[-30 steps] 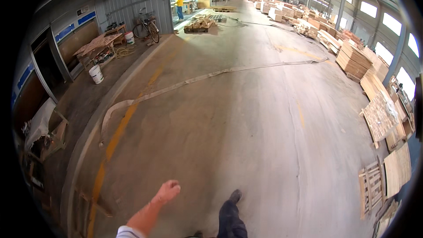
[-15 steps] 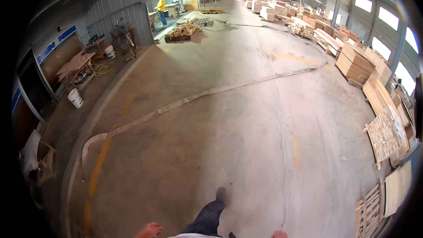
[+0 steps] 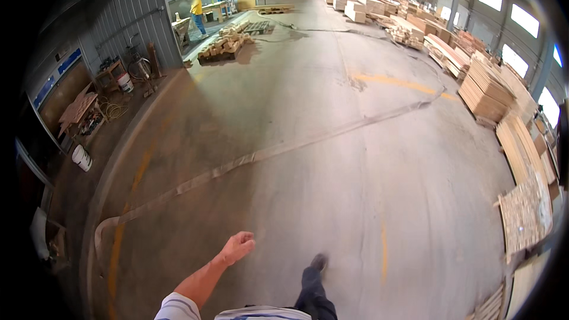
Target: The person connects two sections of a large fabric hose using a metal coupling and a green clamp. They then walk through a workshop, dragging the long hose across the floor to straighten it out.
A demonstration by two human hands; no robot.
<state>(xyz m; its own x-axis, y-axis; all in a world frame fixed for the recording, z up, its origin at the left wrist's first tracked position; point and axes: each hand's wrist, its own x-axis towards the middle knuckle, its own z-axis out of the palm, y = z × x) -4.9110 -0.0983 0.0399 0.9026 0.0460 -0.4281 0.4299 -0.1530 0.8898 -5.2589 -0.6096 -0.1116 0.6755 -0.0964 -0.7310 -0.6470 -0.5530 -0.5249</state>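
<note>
My left hand (image 3: 238, 247) hangs in front of me over the concrete floor, its fingers loosely curled in and nothing seen in them. The bare forearm comes up from a striped sleeve (image 3: 179, 306) at the lower edge. My right hand is out of the picture. One dark-trousered leg and its shoe (image 3: 320, 262) are stepping forward below. Ahead of the hand, a long flat hose (image 3: 249, 158) lies across the floor, bending near both its left and right sides; the hand touches neither it nor anything else.
Stacked boards (image 3: 487, 90), pallets and a slatted wood panel (image 3: 526, 218) line the right side. A pallet of timber pieces (image 3: 224, 44) sits ahead left. White buckets (image 3: 82, 157), a bench and a bicycle stand by the left wall. A person in yellow (image 3: 196, 7) stands farther off.
My left hand has swung forward and up into clearer view. The right hand has dropped out of the picture. The hose and left-side buckets now appear nearer as I walk forward.
</note>
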